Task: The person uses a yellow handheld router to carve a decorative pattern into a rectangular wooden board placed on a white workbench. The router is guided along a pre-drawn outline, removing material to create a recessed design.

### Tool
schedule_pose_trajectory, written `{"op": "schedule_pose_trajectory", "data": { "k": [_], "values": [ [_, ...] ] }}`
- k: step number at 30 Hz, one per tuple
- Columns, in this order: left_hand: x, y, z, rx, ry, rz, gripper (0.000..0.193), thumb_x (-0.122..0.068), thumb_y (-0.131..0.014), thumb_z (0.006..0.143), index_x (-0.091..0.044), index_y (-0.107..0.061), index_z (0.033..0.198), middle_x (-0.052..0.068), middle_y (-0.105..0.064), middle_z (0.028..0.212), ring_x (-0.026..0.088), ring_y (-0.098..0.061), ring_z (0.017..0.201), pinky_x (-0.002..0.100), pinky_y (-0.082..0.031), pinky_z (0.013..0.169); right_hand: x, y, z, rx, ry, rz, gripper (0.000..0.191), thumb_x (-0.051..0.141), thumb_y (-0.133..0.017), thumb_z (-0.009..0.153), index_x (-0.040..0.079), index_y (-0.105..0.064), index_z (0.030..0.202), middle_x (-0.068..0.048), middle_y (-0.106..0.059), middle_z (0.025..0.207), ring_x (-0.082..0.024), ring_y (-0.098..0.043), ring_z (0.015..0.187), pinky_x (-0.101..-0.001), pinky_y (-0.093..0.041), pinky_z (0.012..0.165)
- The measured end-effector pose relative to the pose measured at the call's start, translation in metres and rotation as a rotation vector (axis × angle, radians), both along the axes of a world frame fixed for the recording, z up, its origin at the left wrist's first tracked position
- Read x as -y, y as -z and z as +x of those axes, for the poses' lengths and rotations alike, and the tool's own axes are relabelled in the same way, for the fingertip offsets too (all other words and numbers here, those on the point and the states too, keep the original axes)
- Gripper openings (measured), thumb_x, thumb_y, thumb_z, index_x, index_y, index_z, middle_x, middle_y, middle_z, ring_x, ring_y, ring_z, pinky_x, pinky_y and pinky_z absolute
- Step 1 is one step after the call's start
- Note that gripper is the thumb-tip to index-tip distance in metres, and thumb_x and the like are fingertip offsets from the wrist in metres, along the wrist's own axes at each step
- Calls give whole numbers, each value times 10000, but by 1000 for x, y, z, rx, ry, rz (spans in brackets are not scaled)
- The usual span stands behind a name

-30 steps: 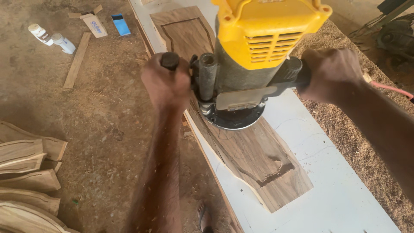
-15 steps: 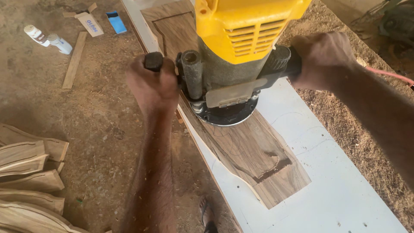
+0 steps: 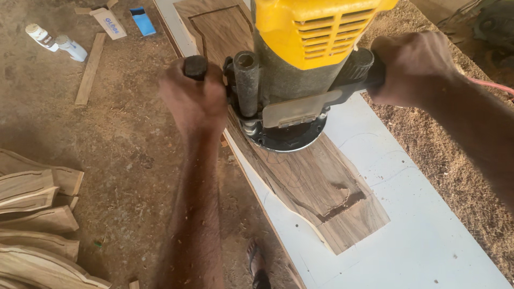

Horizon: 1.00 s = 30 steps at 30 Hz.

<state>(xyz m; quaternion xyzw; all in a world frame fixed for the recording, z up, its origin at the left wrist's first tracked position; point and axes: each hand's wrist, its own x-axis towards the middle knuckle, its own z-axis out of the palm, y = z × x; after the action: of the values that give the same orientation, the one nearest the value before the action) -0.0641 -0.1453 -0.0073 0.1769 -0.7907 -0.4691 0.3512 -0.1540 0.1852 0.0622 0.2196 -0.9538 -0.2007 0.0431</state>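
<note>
Hands grip a yellow-topped, grey-bodied power router [image 3: 297, 69] by its two black side handles: the left hand [image 3: 194, 99] is closed around the left knob, the right hand [image 3: 415, 67] wrapped around the right one. The router's round base sits on a dark brown wooden panel [image 3: 321, 184] with a groove cut along its outline, lying on a white board [image 3: 428, 235]. Curved pale wooden pieces [image 3: 37, 225] are stacked on the sawdust-covered floor [image 3: 123, 144] at left.

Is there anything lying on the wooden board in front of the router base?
Nothing visible does. Both hands, left hand and right hand, grip the router; the wooden board near its base shows only cut grooves and pencil lines.
</note>
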Motion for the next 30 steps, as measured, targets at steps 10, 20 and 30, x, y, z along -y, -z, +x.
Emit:
{"op": "schedule_pose_trajectory", "data": {
  "k": [10,20,30],
  "values": [
    [-3,0,-3,33,-16,57,218,-179,-627,805,-143,-508,626,-39,-529,538,65,-441,399,272,-416,374,0,-1,4,-7,1,-3,236,268,-740,884,95,-654,1018,-49,-639,698,-145,-611,512,-306,-517,465],
    [-3,0,0,-45,20,-6,221,-159,-617,820,-159,-506,629,-44,-525,539,67,-435,411,274,-410,383,-6,1,4,39,74,-9,253,248,-756,867,84,-645,1024,-61,-629,735,-154,-610,508,-305,-502,444],
    [-5,-3,-1,-68,47,17,243,-157,-618,830,-168,-483,628,-49,-509,540,69,-434,419,281,-399,378,-16,6,5,-91,-100,-48,182,236,-706,897,76,-646,957,-39,-592,651,-143,-574,469,-310,-465,419]
  ]
}}
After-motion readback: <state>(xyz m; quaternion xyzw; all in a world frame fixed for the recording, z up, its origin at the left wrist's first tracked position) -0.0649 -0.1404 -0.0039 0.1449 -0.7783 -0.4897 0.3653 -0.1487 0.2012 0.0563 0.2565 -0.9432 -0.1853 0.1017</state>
